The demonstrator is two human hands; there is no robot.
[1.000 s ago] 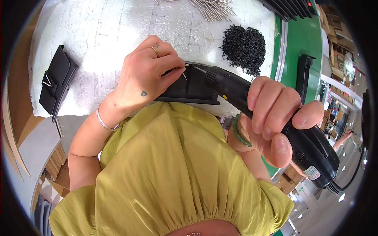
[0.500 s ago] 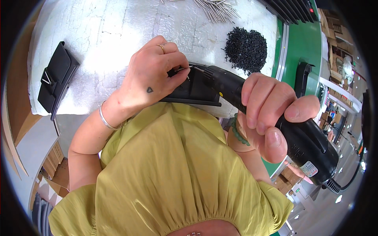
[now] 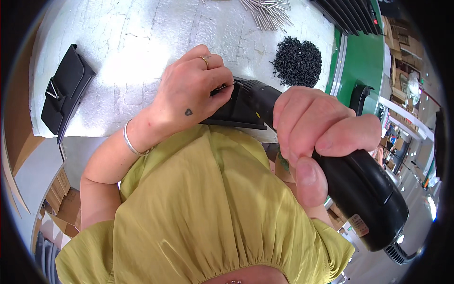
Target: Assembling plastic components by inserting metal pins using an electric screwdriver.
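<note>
My right hand (image 3: 321, 137) is wrapped around the thick black handle of a long black power tool (image 3: 364, 199) that runs from the lower right toward the middle. My left hand (image 3: 194, 92) is closed over the tool's black front end (image 3: 241, 106), with the fingertips pinching something small and thin there; what it is cannot be made out. That hand has a ring on one finger and a silver bracelet at the wrist. Both hands hover over the near edge of a white padded worktable (image 3: 142, 42).
A heap of small black screws (image 3: 298, 59) lies at the table's right, with a pile of thin metal pins (image 3: 267, 12) behind it. A black flat part (image 3: 66, 92) rests at the table's left edge. A green machine surface (image 3: 364, 61) borders the right.
The tool and my right hand have risen closer to the camera and shifted a little right. My left hand stays at the tool's front end.
</note>
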